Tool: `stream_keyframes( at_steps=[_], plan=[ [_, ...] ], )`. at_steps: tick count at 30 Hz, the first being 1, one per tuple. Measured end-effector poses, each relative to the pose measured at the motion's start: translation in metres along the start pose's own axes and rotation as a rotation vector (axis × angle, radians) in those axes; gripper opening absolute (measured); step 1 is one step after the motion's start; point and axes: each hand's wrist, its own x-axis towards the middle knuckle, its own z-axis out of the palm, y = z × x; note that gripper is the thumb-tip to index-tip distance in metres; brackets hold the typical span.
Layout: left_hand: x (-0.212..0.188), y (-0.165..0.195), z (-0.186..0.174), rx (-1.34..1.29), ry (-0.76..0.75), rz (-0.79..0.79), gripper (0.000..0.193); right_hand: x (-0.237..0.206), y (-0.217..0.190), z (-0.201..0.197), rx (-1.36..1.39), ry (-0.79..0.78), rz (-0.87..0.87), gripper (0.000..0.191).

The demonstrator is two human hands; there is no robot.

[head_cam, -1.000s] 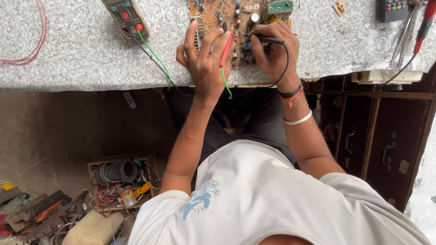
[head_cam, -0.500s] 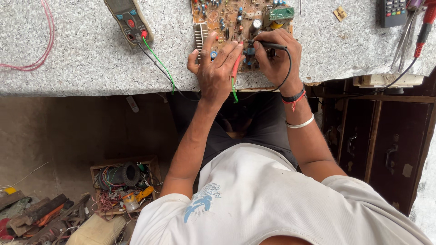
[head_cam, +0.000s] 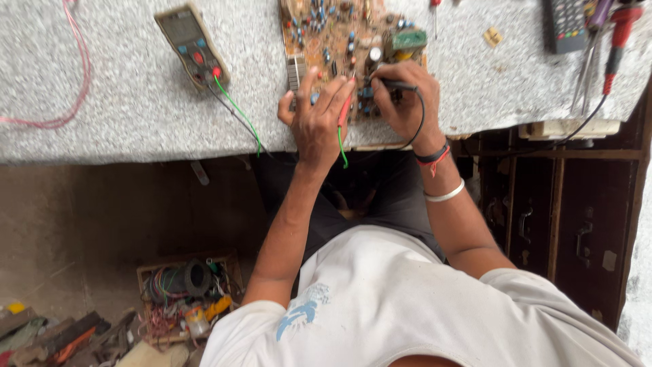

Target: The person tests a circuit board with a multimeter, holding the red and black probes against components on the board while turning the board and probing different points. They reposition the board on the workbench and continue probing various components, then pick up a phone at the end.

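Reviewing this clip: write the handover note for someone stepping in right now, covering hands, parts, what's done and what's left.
Left hand: holds the red probe with green lead, tip on the brown circuit board.
Right hand: holds the black probe on the same board, near a green component.
Grey handheld multimeter lies on the speckled grey worktop, both leads plugged in.
Done: both probes placed on the board.
Left: its reading cannot be made out from here.

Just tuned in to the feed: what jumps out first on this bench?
The brown circuit board at the top centre of the grey stone bench, crowded with small parts. Both hands work on it: the left hand holds a red probe and the right hand a black probe. Up left lies a meter, its green and black leads running toward the hands.
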Motion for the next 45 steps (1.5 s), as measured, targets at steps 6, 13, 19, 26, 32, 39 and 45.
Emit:
stream_keyframes(
  at_steps=[6,13,19,26,32,39,45],
  plan=[
    [0.006,0.007,-0.011,0.011,-0.008,0.034,0.032,0.003,-0.007,-0.007,-0.027,0.011,-0.038,0.013],
    [0.007,0.011,-0.014,-0.012,0.012,0.069,0.028,0.005,-0.017,-0.015,-0.042,-0.001,-0.055,0.010],
    [0.003,0.012,-0.017,0.017,0.022,0.062,0.027,0.002,-0.024,-0.018,-0.027,-0.020,-0.025,0.008],
    [-0.004,0.013,-0.018,0.008,0.049,0.074,0.027,0.002,-0.025,-0.026,0.016,-0.110,0.030,0.011],
    [-0.006,0.014,-0.021,-0.019,0.019,0.085,0.034,0.006,-0.019,-0.036,-0.073,-0.172,0.019,0.014],
    [-0.003,0.015,-0.025,-0.020,0.005,0.079,0.036,0.002,-0.009,-0.033,0.041,-0.115,0.068,0.015],
    [-0.003,0.014,-0.023,-0.033,0.035,0.079,0.034,-0.008,0.011,-0.026,0.100,-0.058,0.044,0.018]
  ],
)
